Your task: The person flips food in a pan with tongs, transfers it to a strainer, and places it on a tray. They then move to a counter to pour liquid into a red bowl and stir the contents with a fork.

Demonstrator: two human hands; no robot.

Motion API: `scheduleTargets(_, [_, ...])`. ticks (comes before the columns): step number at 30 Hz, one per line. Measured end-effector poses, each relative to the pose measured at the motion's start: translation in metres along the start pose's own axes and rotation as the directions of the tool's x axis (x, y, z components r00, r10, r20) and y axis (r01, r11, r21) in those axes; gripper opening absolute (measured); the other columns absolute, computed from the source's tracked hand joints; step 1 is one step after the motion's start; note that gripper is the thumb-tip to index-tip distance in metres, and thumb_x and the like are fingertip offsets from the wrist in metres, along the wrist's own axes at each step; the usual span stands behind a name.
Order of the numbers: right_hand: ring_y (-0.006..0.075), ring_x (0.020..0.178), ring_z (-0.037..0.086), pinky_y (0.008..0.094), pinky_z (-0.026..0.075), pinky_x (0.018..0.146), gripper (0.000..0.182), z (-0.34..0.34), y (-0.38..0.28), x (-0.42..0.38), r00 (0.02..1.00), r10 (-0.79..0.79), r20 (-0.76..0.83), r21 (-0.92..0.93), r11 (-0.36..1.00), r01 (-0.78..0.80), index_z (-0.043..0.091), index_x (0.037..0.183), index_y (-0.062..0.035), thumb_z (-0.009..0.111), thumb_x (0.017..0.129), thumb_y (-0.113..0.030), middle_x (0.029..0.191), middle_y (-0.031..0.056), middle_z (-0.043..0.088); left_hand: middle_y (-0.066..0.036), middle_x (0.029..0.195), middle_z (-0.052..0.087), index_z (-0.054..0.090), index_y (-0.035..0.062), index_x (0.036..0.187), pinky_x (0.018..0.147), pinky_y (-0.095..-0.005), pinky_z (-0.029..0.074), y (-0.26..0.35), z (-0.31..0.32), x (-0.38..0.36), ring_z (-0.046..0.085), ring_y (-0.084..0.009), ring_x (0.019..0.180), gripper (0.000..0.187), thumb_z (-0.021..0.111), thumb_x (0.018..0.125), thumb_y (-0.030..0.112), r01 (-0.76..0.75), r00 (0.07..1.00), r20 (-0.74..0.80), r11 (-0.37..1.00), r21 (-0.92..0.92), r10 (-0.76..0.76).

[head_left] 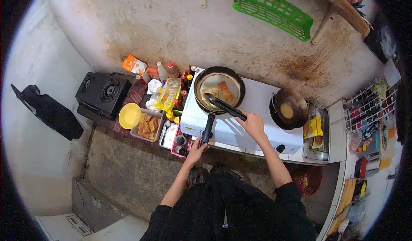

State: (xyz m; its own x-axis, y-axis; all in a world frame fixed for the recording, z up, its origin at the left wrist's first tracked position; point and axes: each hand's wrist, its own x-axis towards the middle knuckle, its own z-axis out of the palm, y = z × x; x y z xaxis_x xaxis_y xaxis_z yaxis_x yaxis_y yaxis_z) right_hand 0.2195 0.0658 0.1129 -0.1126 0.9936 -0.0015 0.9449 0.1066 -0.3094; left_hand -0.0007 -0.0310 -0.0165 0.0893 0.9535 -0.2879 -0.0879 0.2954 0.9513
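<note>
My left hand (196, 151) is wrapped round the black handle of a frying pan (240, 96) on the white stove (257, 98). With my right hand (252, 125) I grip the black handle of a utensil (226, 108), whose metal end reaches into the pan's left side. A browned, folded piece of food (225, 90) lies in the pan, right of the utensil's tip. Something paler is beside that tip, too small to make out. At the stove's right end stands a dark wok (300, 105) with a little yellowish liquid in it.
Left of the stove are a container of fried pieces (148, 127), a yellow bowl (129, 116), bottles (173, 70) and a white tray (168, 134). A black two-burner stove (103, 93) stands farther left. A green rack (273, 11) hangs on the wall.
</note>
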Motion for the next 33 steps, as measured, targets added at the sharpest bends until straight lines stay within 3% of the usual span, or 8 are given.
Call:
scheduleTargets(7, [0.0310, 0.060, 0.057, 0.0386, 0.044, 0.057, 0.043, -0.002, 0.009, -0.005, 0.997, 0.030, -0.077, 0.036, 0.999, -0.027, 0.061, 0.097, -0.0106, 0.058, 0.070, -0.044, 0.059, 0.0158, 0.057, -0.006, 0.092, 0.052, 0.028, 0.0001, 0.123, 0.069, -0.0230, 0.042, -0.003, 0.000, 0.000, 0.053, -0.0121, 0.078, 0.047, 0.049, 0.083, 0.012, -0.020, 1.000, -0.003, 0.998, 0.068, 0.020])
scheduleTargets(9, [0.0305, 0.065, 0.059, 0.0388, 0.046, 0.058, 0.037, -0.001, 0.009, -0.007, 0.997, 0.052, -0.056, -0.003, 0.999, -0.053, 0.062, 0.096, -0.0156, 0.057, 0.070, -0.042, 0.067, 0.0138, 0.060, -0.006, 0.092, 0.052, 0.027, 0.0010, 0.124, 0.069, -0.0233, 0.042, -0.004, 0.001, 0.000, 0.054, -0.0125, 0.079, 0.047, 0.048, 0.084, 0.012, 0.101, 0.995, 0.017, 0.989, -0.107, -0.100])
scheduleTargets(10, [0.0305, 0.065, 0.059, 0.0388, 0.046, 0.058, 0.037, -0.003, 0.008, -0.008, 0.997, 0.053, -0.057, -0.003, 0.999, -0.053, 0.062, 0.096, -0.0156, 0.057, 0.070, -0.042, 0.067, 0.0138, 0.060, -0.006, 0.092, 0.052, 0.027, 0.0010, 0.124, 0.069, -0.0233, 0.042, -0.003, 0.002, 0.000, 0.054, -0.0125, 0.079, 0.047, 0.048, 0.084, 0.012, 0.101, 0.995, 0.018, 0.989, -0.108, -0.099])
scheduleTargets(16, [0.0314, 0.063, 0.058, 0.0381, 0.045, 0.057, 0.043, 0.005, 0.008, -0.004, 0.988, 0.101, -0.119, 0.096, 0.991, -0.090, 0.061, 0.096, -0.0096, 0.059, 0.070, -0.043, 0.062, 0.0163, 0.059, -0.006, 0.091, 0.052, 0.027, 0.0020, 0.124, 0.069, -0.0232, 0.043, 0.003, 0.002, -0.004, 0.055, -0.0123, 0.079, 0.047, 0.048, 0.084, 0.013, 0.070, 0.998, -0.008, 0.997, 0.033, -0.070])
scheduleTargets(18, [0.0318, 0.064, 0.058, 0.0384, 0.045, 0.058, 0.042, 0.011, 0.009, -0.001, 0.991, 0.124, -0.056, 0.108, 0.987, -0.117, 0.062, 0.096, -0.0118, 0.059, 0.069, -0.044, 0.063, 0.0164, 0.059, -0.006, 0.091, 0.052, 0.027, 0.0020, 0.124, 0.069, -0.0232, 0.043, -0.005, -0.001, 0.000, 0.055, -0.0124, 0.078, 0.047, 0.049, 0.084, 0.012, 0.084, 0.996, 0.027, 0.993, -0.085, -0.082])
scheduleTargets(22, [0.0319, 0.065, 0.058, 0.0382, 0.045, 0.059, 0.039, 0.019, 0.003, 0.000, 0.977, 0.171, -0.129, 0.117, 0.981, -0.156, 0.062, 0.095, -0.0167, 0.059, 0.069, -0.045, 0.065, 0.0158, 0.060, -0.006, 0.091, 0.052, 0.028, 0.0017, 0.124, 0.069, -0.0231, 0.043, -0.008, 0.000, 0.001, 0.054, -0.0124, 0.078, 0.048, 0.050, 0.083, 0.011, 0.068, 0.997, 0.030, 0.992, -0.109, -0.065])
scheduleTargets(27, [0.0321, 0.072, 0.058, 0.0386, 0.045, 0.066, 0.041, 0.021, -0.001, 0.003, 0.978, 0.207, 0.007, 0.183, 0.962, -0.205, 0.061, 0.099, -0.0164, 0.057, 0.070, -0.045, 0.073, 0.0160, 0.061, -0.006, 0.091, 0.052, 0.029, 0.0005, 0.122, 0.069, -0.0229, 0.043, -0.008, 0.000, 0.001, 0.054, -0.0125, 0.077, 0.047, 0.050, 0.083, 0.012, 0.067, 0.998, 0.015, 0.993, -0.097, -0.066])
scheduleTargets(33, [0.0302, 0.072, 0.059, 0.0376, 0.045, 0.066, 0.046, -0.001, 0.002, -0.013, 0.959, 0.264, 0.100, 0.213, 0.936, -0.279, 0.060, 0.100, -0.0121, 0.057, 0.070, -0.047, 0.071, 0.0153, 0.061, -0.007, 0.093, 0.051, 0.029, -0.0004, 0.122, 0.071, -0.0224, 0.042, -0.012, -0.001, 0.003, 0.054, -0.0125, 0.079, 0.046, 0.050, 0.083, 0.011, 0.062, 0.998, 0.018, 0.987, -0.151, -0.060])
